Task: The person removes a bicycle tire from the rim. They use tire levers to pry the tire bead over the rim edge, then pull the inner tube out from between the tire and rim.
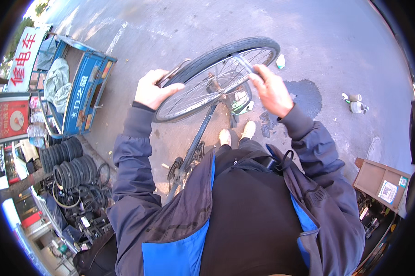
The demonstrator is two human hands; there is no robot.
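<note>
A bicycle wheel (pixel 189 111) with a dark tyre (pixel 207 57) and thin spokes is tilted in front of me, joined to a dark bicycle frame (pixel 200 133). At its left side my left hand (pixel 152 89) is closed around the tyre, thumb across its edge. A narrow, curved brownish strip (pixel 174 72) runs out past those fingers; its kind is unclear. My right hand (pixel 272 91) pinches the lower end of a grey flat strip (pixel 243 62) that crosses the wheel's right side. Whether that strip is a tool or a bicycle part, I cannot tell.
A blue cargo cart (pixel 83 87) stands at the left, above stacked black tyres (pixel 74 170). Right of the wheel, a dark wet patch (pixel 304 99) marks the ground. Small white containers (pixel 356 106) and a brown box (pixel 377 177) are farther right.
</note>
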